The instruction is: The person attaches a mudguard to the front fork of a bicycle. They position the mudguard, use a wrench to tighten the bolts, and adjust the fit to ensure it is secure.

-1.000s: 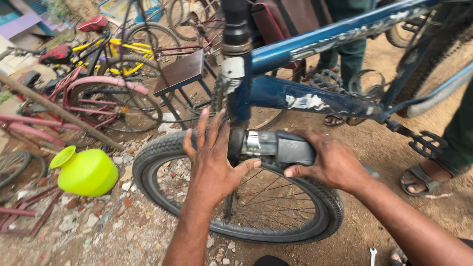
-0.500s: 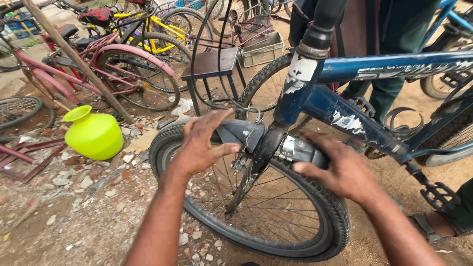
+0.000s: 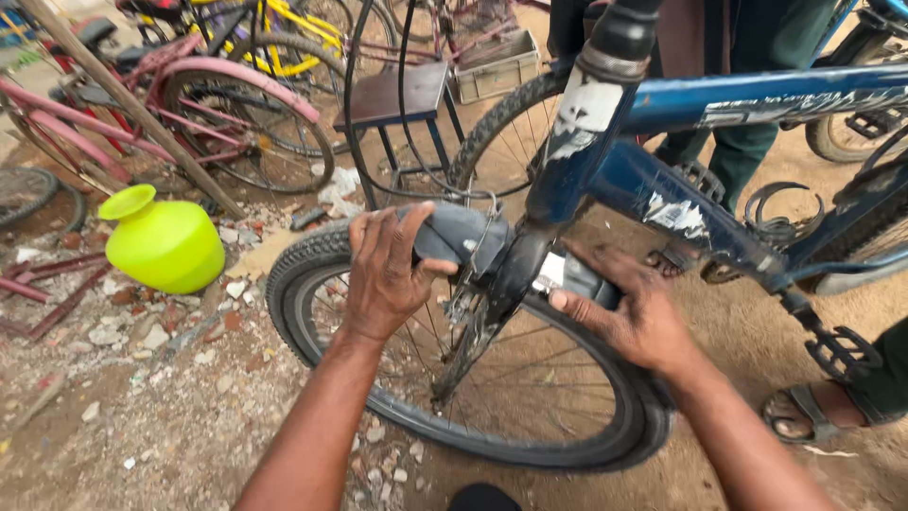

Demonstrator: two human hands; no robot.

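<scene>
Dark grey mudguard (image 3: 473, 241) sitting over the top of the front wheel (image 3: 454, 350), just under the fork crown of the blue bicycle frame (image 3: 662, 194). Grasped at its front end by the left hand (image 3: 388, 270), fingers (image 3: 378, 232) wrapped over the top and thumb pressed across the side. Held at its rear end by the right hand (image 3: 634, 317), fingers (image 3: 582, 303) spread and pressed against the grey piece beside a small silver plate, thumb lying along its upper edge. Between the two sets of fingers: the dark fork leg and a thin wire stay, going down across the spokes. Below the fingers: the black knobby tyre, standing on sandy ground with small stones and rubble. Above the right fingers: the white and blue head tube with worn paint, and the down tube going away to the right with scratched patches. To the right of the right fingers: a black pedal (image 3: 842, 355), and past it a foot in a sandal (image 3: 804, 416) of another person. To the left of the left fingers, well apart: a bright yellow-green plastic pot (image 3: 165, 241) on the ground. Beyond the left fingers: a small dark stool (image 3: 397, 99) with thin legs, a pink bicycle (image 3: 189, 104) leaning behind a wooden pole, and a yellow bicycle (image 3: 303, 24) further back.
</scene>
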